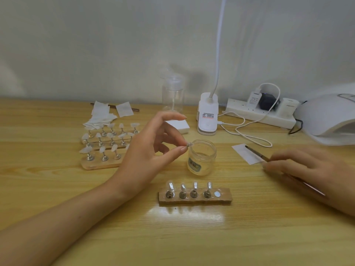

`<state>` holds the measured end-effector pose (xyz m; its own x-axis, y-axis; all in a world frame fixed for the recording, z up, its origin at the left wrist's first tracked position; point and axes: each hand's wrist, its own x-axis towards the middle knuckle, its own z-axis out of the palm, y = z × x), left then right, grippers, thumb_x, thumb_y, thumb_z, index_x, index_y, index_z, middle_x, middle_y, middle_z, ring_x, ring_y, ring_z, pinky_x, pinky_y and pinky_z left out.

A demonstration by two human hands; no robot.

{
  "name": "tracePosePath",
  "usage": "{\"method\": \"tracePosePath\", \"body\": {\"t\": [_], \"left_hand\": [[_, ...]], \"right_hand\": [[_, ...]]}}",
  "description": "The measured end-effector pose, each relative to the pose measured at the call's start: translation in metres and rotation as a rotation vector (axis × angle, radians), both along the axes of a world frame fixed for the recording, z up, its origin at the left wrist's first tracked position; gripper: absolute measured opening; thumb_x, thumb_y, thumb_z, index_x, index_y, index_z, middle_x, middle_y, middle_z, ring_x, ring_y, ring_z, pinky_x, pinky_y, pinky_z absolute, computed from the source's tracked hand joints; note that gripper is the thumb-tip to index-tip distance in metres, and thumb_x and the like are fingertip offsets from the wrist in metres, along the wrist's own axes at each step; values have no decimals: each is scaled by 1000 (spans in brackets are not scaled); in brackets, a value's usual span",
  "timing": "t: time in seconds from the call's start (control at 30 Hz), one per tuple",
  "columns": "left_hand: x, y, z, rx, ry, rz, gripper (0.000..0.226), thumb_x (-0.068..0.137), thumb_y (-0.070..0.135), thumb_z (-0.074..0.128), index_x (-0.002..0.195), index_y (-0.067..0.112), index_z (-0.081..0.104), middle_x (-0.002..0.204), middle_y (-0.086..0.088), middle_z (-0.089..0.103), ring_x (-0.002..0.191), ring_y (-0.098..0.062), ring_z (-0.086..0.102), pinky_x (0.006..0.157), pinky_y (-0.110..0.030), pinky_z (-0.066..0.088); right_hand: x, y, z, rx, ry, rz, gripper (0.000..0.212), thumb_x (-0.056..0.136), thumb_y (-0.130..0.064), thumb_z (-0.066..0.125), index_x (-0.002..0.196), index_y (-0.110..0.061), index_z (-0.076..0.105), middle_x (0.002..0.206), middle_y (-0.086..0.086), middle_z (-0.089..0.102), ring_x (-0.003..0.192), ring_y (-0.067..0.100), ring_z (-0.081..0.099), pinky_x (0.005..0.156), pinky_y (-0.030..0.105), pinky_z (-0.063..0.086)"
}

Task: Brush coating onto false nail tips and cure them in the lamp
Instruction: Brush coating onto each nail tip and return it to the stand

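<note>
My left hand (153,148) pinches a small metal nail stand (189,144) between thumb and finger, just over the rim of an open glass jar (202,157). My right hand (305,169) grips a thin brush (257,153) whose tip lies on a white paper slip (244,153). In front of me a wooden strip (195,195) carries several metal stands with nail tips and one bare round magnet (217,194). The white curing lamp (326,120) sits at the far right.
Wooden holders (99,164) with many nail tips on stands sit at the left, with white wipes (101,116) behind them. A clear pump bottle (172,95), a clip desk lamp (208,116), a white block (178,125) and a power strip (259,112) with trailing cables line the back.
</note>
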<state>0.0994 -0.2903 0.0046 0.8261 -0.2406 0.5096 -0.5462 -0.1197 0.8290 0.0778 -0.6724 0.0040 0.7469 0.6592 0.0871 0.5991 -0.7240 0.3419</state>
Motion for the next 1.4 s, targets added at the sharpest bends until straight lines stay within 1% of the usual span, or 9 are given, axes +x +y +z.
{"method": "tracePosePath", "body": {"t": [0.1,0.23,0.33,0.47,0.73,0.9,1.03,1.13,1.4], "left_hand": [[1,0,0,-23,18,-12,51,87,4,75,128,26,54,91,1,69,92,-19,71,73,-27,54],[-1,0,3,-102,69,-40,54,79,18,79,126,27,54,90,1,68,90,-21,73,81,-40,59],[-1,0,6,-168,114,-100,63,73,18,80,129,27,52,91,1,70,89,-21,75,84,-30,58],[-2,1,8,-221,166,-183,76,73,10,80,139,24,45,95,1,71,88,-22,76,85,-25,57],[-2,4,7,-238,223,-269,87,77,13,82,148,35,37,105,1,70,90,-26,75,79,-30,58],[-2,4,7,-264,262,-314,85,77,20,78,149,35,36,109,-1,71,88,-29,72,63,-22,51],[-6,1,7,-277,254,-345,74,86,42,67,150,26,34,121,-7,70,98,-28,73,69,-24,55],[-6,1,8,-278,245,-338,70,86,43,59,149,22,34,121,-7,71,98,-27,74,71,-25,56],[-2,3,5,-305,234,-254,41,101,32,47,140,18,46,103,-5,73,80,-19,70,62,-21,50]], "right_hand": [[-1,2,0,90,-19,49,33,104,-37,31,132,-40,49,135,-19,47,108,11,55,81,35,52],[2,16,18,99,-89,52,42,95,-24,32,130,-44,45,124,-20,50,101,12,55,77,31,52],[8,41,33,418,-18,117,45,91,-23,42,131,-42,49,121,-22,55,103,10,58,79,25,48],[6,108,38,991,334,217,61,86,-34,66,142,-37,42,114,-7,68,102,21,64,80,24,52],[2,188,41,1252,476,220,70,85,-14,77,141,-38,42,93,-6,71,88,18,65,66,28,51],[0,193,43,1302,478,191,69,81,-18,78,139,-37,45,86,-2,69,73,14,59,60,32,48],[-7,174,36,1282,446,88,62,82,-25,76,135,-41,48,85,0,68,70,11,55,61,30,46],[-19,158,30,1224,426,23,61,77,-33,73,132,-46,49,85,1,69,66,10,52,57,28,44],[-29,144,31,943,404,-35,80,78,-10,79,132,-57,42,84,-12,67,79,18,53,61,17,40]]}}
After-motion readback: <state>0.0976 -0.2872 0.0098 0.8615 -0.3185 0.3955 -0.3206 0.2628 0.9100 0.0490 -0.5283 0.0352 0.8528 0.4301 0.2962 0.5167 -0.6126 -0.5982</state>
